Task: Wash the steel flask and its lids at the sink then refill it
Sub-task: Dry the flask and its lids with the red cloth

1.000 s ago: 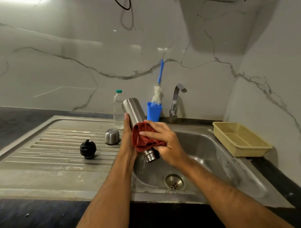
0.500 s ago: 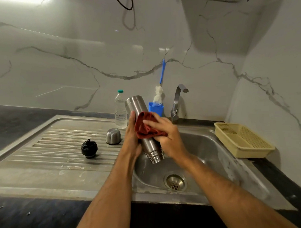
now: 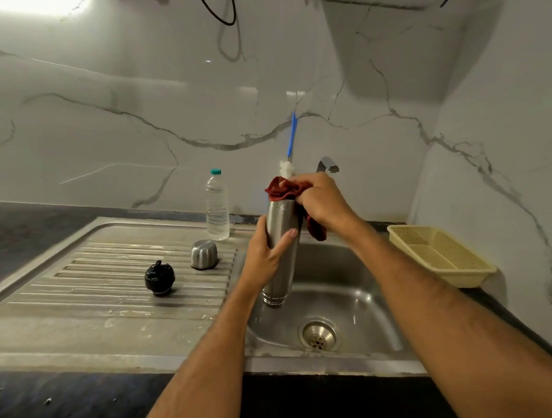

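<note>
The flask (image 3: 282, 249) is held over the sink (image 3: 358, 287), long axis near vertical, mouth end down, base end up. The left hand (image 3: 267, 256) grips its middle from the left; the right hand (image 3: 323, 201) clutches a red cloth (image 3: 286, 188) on the base end and is nearer the surface likely to be wiped next. On the drainboard to the left, well apart from the flask, lie the black lid (image 3: 159, 278) and steel cap (image 3: 203, 254). Farther back stand a bottle (image 3: 217, 206), a brush (image 3: 292, 139) and the tap (image 3: 328, 164); a basket (image 3: 439, 253) sits right. Nothing obstructs the flask
</note>
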